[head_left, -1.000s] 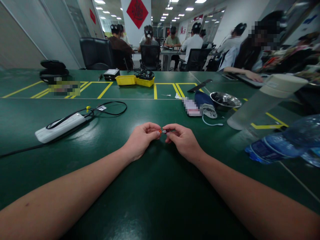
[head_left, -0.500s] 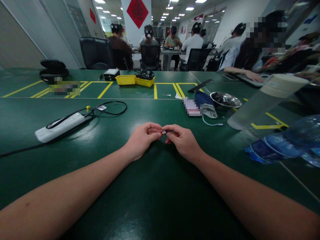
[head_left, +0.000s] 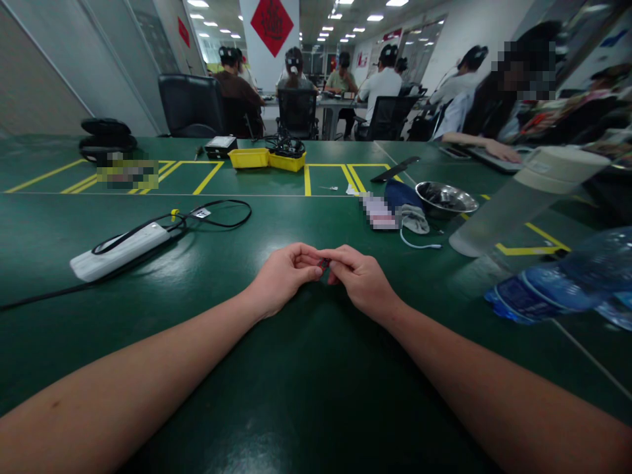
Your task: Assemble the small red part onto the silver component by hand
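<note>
Both of my hands meet above the green table (head_left: 296, 368), fingertips touching. My left hand (head_left: 288, 278) is closed in a pinch at a small dark object (head_left: 324, 263). From the other side my right hand (head_left: 360, 276) pinches the same object between thumb and forefinger. Most of it is hidden by the fingers and it is too small to name.
A white power strip (head_left: 121, 250) with black cable lies left. Yellow bins (head_left: 249, 158) stand at the back. To the right are a metal bowl (head_left: 447, 197), a blue-grey pouch (head_left: 405, 201), a tumbler (head_left: 498, 210) and a plastic bottle (head_left: 553, 283). A co-worker's hand (head_left: 498, 150) rests on a laptop.
My fingers have shifted slightly and drawn closer around the small object. Its orange and white parts, visible before, are now covered or turned away.
</note>
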A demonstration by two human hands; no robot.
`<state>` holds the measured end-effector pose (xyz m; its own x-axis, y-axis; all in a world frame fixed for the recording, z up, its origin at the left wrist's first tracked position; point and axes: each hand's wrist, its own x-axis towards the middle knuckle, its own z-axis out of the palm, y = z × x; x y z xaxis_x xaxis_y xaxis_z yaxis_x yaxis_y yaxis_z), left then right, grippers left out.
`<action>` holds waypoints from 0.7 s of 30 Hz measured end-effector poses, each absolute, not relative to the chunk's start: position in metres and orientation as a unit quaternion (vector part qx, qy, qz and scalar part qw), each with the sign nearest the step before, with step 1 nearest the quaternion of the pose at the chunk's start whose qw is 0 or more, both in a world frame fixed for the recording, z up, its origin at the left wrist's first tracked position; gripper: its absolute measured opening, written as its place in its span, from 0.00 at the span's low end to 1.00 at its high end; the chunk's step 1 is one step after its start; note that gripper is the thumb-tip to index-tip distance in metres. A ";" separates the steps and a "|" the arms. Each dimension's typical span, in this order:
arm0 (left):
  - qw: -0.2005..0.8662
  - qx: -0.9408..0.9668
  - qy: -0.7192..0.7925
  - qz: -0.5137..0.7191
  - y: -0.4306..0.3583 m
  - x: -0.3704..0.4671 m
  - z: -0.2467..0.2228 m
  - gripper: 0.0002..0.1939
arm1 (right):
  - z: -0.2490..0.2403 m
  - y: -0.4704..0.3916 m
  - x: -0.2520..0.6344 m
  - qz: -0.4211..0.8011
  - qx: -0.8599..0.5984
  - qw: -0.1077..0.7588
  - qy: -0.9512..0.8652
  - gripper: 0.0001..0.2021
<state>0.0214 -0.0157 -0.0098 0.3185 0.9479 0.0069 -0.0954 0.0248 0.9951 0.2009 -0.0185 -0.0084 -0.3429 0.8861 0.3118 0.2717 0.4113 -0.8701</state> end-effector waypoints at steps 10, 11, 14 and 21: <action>0.542 0.620 0.413 0.388 -0.020 0.024 -0.007 0.14 | -0.008 -0.019 0.197 0.404 -0.432 0.437 -0.678 0.10; 0.539 0.621 0.413 0.392 -0.020 0.024 -0.007 0.14 | -0.008 -0.019 0.197 0.404 -0.430 0.437 -0.679 0.09; 0.537 0.615 0.410 0.406 -0.020 0.025 -0.008 0.13 | -0.008 -0.020 0.197 0.405 -0.420 0.439 -0.683 0.08; 0.526 0.605 0.424 0.421 -0.020 0.024 -0.005 0.12 | -0.011 -0.019 0.197 0.436 -0.419 0.453 -0.655 0.08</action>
<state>0.0237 -0.0202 -0.0048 0.2857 0.9562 0.0643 0.0708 -0.0879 0.9936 0.1970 -0.0195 -0.0109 -0.2380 0.9442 0.2275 0.1548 0.2681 -0.9509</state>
